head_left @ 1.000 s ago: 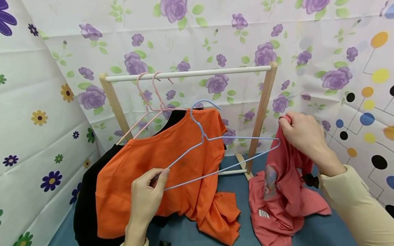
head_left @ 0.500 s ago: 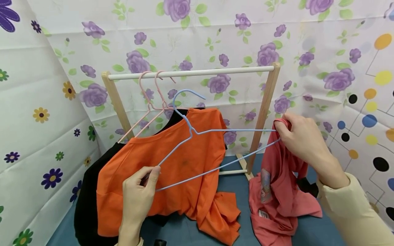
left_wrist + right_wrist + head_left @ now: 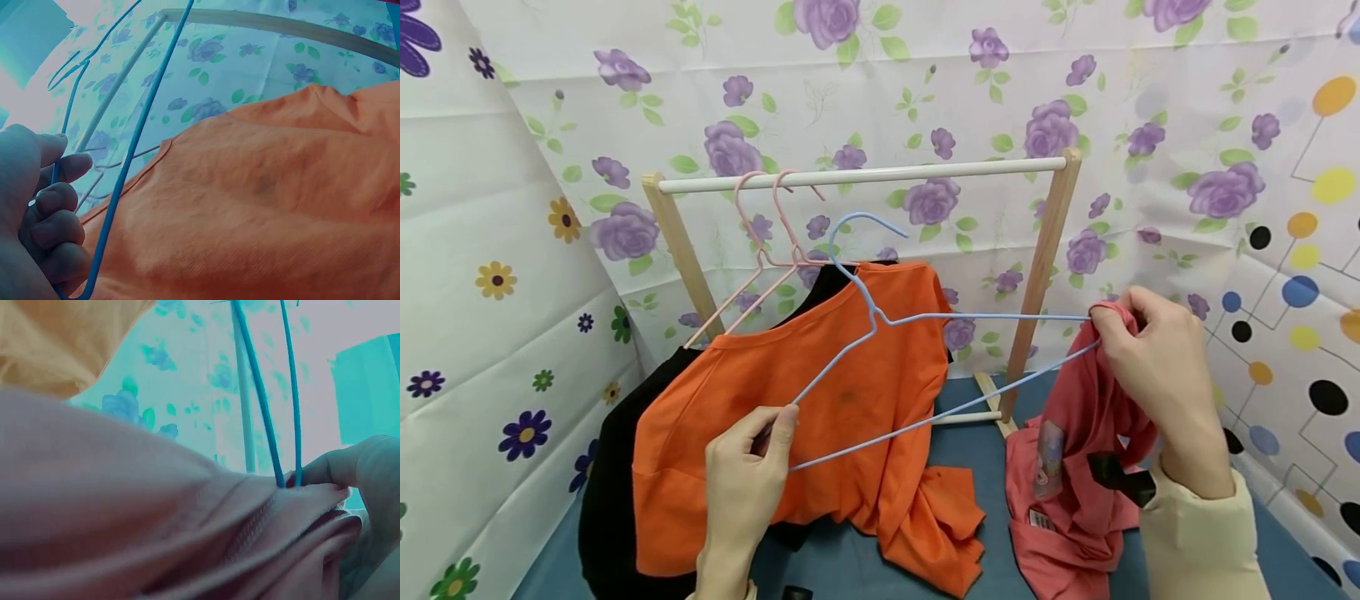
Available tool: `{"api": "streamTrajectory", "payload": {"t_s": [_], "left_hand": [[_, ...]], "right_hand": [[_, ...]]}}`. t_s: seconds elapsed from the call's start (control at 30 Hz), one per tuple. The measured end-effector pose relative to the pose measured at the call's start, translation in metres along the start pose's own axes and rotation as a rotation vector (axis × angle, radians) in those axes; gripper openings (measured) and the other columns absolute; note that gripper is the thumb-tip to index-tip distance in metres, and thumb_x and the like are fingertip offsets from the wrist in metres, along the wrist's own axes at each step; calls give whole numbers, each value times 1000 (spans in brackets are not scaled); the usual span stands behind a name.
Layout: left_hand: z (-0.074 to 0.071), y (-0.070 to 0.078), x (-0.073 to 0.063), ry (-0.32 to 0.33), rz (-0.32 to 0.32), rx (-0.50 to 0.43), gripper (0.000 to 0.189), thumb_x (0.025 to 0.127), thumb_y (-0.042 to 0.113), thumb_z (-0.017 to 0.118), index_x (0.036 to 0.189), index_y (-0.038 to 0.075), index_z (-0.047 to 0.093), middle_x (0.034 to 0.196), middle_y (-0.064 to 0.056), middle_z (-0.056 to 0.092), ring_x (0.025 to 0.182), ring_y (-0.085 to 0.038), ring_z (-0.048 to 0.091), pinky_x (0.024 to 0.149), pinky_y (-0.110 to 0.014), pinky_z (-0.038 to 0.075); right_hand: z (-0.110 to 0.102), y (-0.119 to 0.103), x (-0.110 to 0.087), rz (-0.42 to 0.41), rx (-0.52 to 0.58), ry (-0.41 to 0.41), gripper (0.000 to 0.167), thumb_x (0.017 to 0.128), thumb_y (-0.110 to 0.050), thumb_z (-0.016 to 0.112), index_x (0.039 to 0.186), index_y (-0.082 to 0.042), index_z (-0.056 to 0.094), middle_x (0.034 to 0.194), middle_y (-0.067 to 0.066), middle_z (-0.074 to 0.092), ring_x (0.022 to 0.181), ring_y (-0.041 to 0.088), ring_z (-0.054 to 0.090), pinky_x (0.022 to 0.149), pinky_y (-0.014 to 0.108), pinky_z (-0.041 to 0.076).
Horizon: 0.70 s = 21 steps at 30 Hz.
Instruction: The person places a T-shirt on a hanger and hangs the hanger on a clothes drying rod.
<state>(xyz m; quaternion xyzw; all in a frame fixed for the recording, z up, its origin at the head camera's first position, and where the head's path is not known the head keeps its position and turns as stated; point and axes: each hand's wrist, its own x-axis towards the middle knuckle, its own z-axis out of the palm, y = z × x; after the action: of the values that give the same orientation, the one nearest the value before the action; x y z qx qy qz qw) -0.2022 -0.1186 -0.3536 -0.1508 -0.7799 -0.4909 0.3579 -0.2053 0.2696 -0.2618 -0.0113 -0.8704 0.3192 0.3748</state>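
Observation:
A light blue wire hanger [image 3: 880,315] is held tilted in front of the rack, its hook up. My left hand [image 3: 748,479] grips its left end, fingers curled round the wire, as the left wrist view also shows. At the other end, my right hand [image 3: 1165,367] pinches the neck edge of a coral-pink shirt [image 3: 1067,475]. The hanger's right tip goes into the fabric there and is hidden by it; in the right wrist view both blue wires [image 3: 269,437] enter the cloth beside the thumb. The shirt's lower part lies bunched on the blue surface.
A wooden rack with a white rail [image 3: 887,173] stands behind. Two pink hangers [image 3: 790,233] hang on its left half, carrying an orange shirt [image 3: 835,375] and a black garment [image 3: 617,475] behind it. The orange sleeve [image 3: 932,525] trails on the blue surface [image 3: 850,567].
The hanger's right tip has passed from outside the pink shirt into its neck edge. The hook has swung left and up. My right hand has shifted right and turned at the wrist.

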Motion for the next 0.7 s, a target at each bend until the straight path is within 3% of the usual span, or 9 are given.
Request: {"api": "streamTrajectory", "payload": {"t_s": [0.13, 0.37, 0.5, 0.7], "left_hand": [[3, 0, 0, -6, 27, -23, 15, 95, 18, 67, 80, 17, 69, 56, 2, 39, 49, -12, 37, 47, -23, 32], [1, -3, 1, 3, 51, 0, 16, 94, 16, 68, 80, 11, 70, 55, 4, 40, 48, -11, 37, 46, -22, 32], [-1, -9, 2, 23, 62, 59, 16, 93, 18, 69, 80, 10, 72, 56, 6, 44, 49, -9, 39, 47, -20, 33], [-4, -17, 3, 55, 55, 134, 18, 93, 19, 70, 79, 9, 74, 57, 9, 50, 49, -10, 41, 48, -19, 34]], "right_hand": [[4, 5, -8, 42, 106, -9, 28, 97, -30, 59, 77, -10, 55, 61, 4, 41, 48, 17, 38, 38, 30, 28], [21, 23, -14, -4, 481, -137, 18, 100, -15, 58, 92, 1, 55, 67, 4, 48, 53, 15, 42, 45, 29, 34], [32, 36, -22, -47, 670, -226, 12, 103, -11, 51, 101, 1, 53, 84, 5, 53, 68, 15, 46, 58, 25, 38], [38, 53, -28, -134, 1028, -427, 23, 107, -9, 36, 118, 5, 50, 106, 9, 55, 86, 14, 57, 74, 21, 49]]}}
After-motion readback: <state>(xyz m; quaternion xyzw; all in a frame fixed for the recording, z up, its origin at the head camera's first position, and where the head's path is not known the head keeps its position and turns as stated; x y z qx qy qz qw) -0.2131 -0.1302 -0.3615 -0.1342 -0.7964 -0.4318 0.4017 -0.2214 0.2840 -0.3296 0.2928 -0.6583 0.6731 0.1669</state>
